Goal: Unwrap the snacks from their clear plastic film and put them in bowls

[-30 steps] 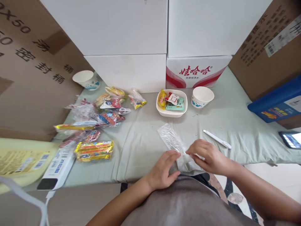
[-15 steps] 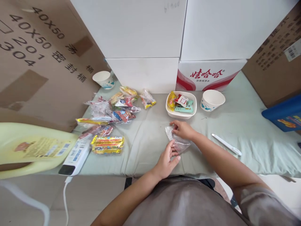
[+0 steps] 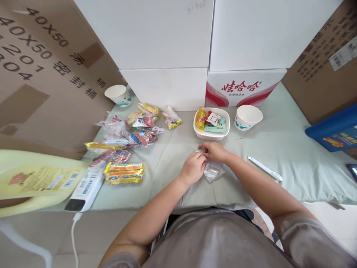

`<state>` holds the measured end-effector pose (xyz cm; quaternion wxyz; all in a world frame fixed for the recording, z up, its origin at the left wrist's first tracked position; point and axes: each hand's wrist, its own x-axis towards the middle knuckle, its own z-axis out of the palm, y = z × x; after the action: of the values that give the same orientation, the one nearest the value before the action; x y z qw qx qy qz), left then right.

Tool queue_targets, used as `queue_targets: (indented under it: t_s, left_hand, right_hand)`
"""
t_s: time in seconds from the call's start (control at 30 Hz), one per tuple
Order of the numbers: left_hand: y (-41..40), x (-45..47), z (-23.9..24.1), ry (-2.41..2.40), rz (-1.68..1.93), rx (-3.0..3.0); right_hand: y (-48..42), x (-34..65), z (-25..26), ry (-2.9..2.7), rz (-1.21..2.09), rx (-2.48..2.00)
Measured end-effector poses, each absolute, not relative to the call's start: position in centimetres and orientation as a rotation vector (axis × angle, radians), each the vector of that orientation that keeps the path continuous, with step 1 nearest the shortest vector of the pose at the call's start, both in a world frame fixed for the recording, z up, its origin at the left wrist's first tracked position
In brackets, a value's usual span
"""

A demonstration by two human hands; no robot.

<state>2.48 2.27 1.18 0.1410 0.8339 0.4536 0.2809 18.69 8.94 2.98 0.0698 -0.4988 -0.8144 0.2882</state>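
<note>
A clear plastic bag (image 3: 212,171) lies on the pale green cloth (image 3: 267,141) just in front of me. My left hand (image 3: 193,167) and my right hand (image 3: 214,152) meet at the bag's far end, fingers pinched together on the plastic. Behind them stands a white bowl (image 3: 225,131) filled with small snack packets (image 3: 212,120). A white paper cup (image 3: 247,116) stands to the right of the bowl.
A heap of snack packets (image 3: 131,137) covers the left of the cloth. A white pen-like tool (image 3: 264,168) lies to the right. A second paper cup (image 3: 116,95) stands at the back left. White boxes (image 3: 167,44) and brown cartons (image 3: 41,74) wall the area. A yellow jug (image 3: 33,182) and white power bank (image 3: 83,188) lie left.
My right hand went from the bag's near end to its far end. My left hand then followed forward and joined it there. The bag looks shorter and more bunched.
</note>
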Motion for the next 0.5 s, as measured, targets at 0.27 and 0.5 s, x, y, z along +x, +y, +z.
queue_targets:
  t_s: [0.27,0.5]
  left_hand:
    - [2.6,2.6,-0.9,1.299,0.705,2.546]
    - [2.3,2.8,-0.3,1.34,0.574,2.616]
  right_hand:
    - [3.1,23.0,4.1,-2.599,0.156,-1.147]
    - [-3.8,24.7,1.2,-2.737,0.283,-0.905]
